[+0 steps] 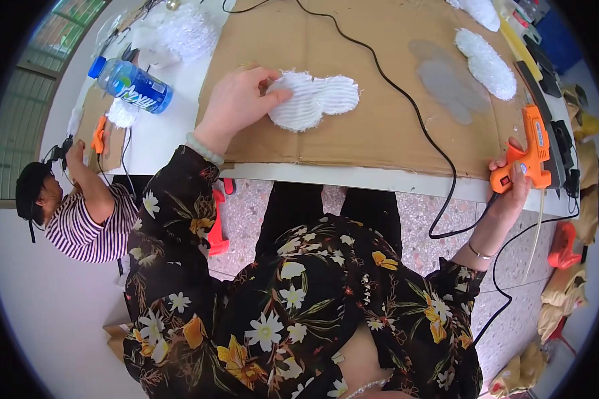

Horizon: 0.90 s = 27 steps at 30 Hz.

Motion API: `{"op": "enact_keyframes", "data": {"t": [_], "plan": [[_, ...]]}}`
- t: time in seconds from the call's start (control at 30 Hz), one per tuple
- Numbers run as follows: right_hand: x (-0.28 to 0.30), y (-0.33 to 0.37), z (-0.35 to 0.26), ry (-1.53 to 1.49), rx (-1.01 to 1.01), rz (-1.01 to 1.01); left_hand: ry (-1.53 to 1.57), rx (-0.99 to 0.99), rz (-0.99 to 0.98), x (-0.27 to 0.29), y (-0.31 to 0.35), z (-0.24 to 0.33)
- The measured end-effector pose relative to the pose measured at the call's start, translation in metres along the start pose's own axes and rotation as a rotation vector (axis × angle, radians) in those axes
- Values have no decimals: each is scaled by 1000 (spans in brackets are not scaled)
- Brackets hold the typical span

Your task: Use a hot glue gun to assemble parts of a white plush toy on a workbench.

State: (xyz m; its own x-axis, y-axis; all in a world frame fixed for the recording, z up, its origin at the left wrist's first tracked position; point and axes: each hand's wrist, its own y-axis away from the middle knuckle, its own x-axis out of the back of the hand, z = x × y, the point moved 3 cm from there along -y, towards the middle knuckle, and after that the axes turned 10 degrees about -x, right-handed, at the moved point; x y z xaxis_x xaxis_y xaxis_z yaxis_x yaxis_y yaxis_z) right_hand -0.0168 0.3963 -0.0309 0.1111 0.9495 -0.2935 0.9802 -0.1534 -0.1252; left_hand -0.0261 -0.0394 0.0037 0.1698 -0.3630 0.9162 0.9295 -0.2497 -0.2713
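My left hand [238, 100] pinches the left end of a white ribbed fabric piece [323, 98] between thumb and fingers. The piece has a narrow waist and frayed edges, and lies on or just above a brown cardboard sheet [259, 147]. At the table's right edge, my right hand [516, 191] is wrapped round the handle of an orange glue gun [532, 143], its nozzle pointing away from me. A thin pale glue stick [536, 229] hangs from the gun's rear, and a black cord runs from its handle.
The black cord [406, 93] crosses the cardboard. A shiny white piece [489, 66] lies at the far right by a grey stain [446, 80]. At left stand a blue-capped bottle [133, 85] and white tinsel [180, 33]. A co-worker [90, 213] sits at far left.
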Motion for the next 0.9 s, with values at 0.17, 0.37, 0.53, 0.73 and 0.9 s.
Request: {"op": "enact_keyframes", "data": {"t": [0.17,0.37,0.53,0.73,0.9], "plan": [[-8,5,-3,-3,18,45,22,-64,117,13,-2,-12],[-8,9,-6,-64,24,22,836,-62,574,44,-12,-52],[-9,12,-10,-70,3,2,1018,-377,518,94,-46,0],[-8,8,-9,-122,2,-13,476,-388,-47,62,-95,81],[-21,10,-8,-135,22,-57,671,-271,347,99,-78,103]]}}
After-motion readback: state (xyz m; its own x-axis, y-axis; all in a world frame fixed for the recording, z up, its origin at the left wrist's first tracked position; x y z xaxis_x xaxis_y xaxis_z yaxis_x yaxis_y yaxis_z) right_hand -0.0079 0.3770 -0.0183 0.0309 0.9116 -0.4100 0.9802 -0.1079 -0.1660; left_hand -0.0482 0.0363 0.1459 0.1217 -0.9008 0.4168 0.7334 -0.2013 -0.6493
